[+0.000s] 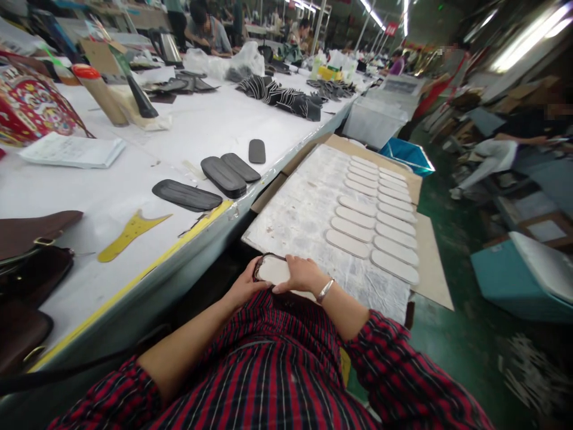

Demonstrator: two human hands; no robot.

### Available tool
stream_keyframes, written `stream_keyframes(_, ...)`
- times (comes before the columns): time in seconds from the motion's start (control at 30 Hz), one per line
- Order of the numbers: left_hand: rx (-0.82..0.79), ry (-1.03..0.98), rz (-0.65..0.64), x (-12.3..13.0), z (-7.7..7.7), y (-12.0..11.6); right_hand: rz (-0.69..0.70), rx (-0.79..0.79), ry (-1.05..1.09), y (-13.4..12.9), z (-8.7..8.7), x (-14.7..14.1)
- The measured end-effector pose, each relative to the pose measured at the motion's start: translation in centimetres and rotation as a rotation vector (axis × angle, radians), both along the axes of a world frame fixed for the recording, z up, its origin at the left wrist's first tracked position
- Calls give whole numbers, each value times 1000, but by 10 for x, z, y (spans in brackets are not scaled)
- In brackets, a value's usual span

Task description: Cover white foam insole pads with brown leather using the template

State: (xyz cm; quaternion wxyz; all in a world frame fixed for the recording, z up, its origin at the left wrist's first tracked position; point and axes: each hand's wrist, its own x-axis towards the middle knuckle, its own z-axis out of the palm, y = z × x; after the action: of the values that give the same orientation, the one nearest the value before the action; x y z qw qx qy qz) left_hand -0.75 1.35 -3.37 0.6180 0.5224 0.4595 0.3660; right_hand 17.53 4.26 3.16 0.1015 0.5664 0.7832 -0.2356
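Close to my body, a white oval piece with a dark edge (pixel 274 270) is held between both hands. My left hand (pixel 245 285) grips its left end, fingers closed round the dark rim. On the right end, my right hand (pixel 301 275) is closed with the thumb at the near edge and the fingers over the far edge. Rows of pale oval pieces (pixel 349 236) lie on a whitish board (pixel 295 209) just beyond my right hand. Dark oval pieces (pixel 224 174), some stacked, rest on the white table (pixel 147 155) to the left.
A yellow template (pixel 132 235) and a brown leather bag (pixel 36 263) are at the table's left. Farther back stand an orange-capped bottle (pixel 101 95) and a kettle (pixel 168 48). Clear bins (pixel 376 116) and a blue bin (pixel 407 154) are beyond the board. People work in the background.
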Motion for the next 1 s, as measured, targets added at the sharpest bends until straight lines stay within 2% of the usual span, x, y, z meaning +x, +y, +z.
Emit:
stream_keyframes(0.1,17,145,-95,-4,5,1,2,-28,77,-2,6,8)
stream_keyframes(0.17,141,361,-125,-7,12,-2,-43,58,199,-14,14,23)
stream_keyframes(0.23,391,579,-89,-7,22,-8,-145,254,333,-38,24,45)
stream_keyframes(0.3,700,682,-139,3,35,-16,-259,446,397,-68,31,68)
stream_keyframes(0.37,943,680,-307,22,47,-23,-304,526,363,-98,32,85)
stream_keyframes(0.43,1052,670,-472,46,54,-28,-252,525,285,-122,26,95)
stream_keyframes(0.53,1063,722,-571,76,54,-30,-149,533,189,-140,12,94)
stream_keyframes(0.7,1017,778,-543,92,45,-29,-141,590,176,-137,-1,85)
stream_keyframes(0.93,833,870,-453,108,57,-35,-339,428,119,-114,-3,78)
stream_keyframes(1.0,781,898,-449,113,63,-35,-355,407,83,-108,0,72)
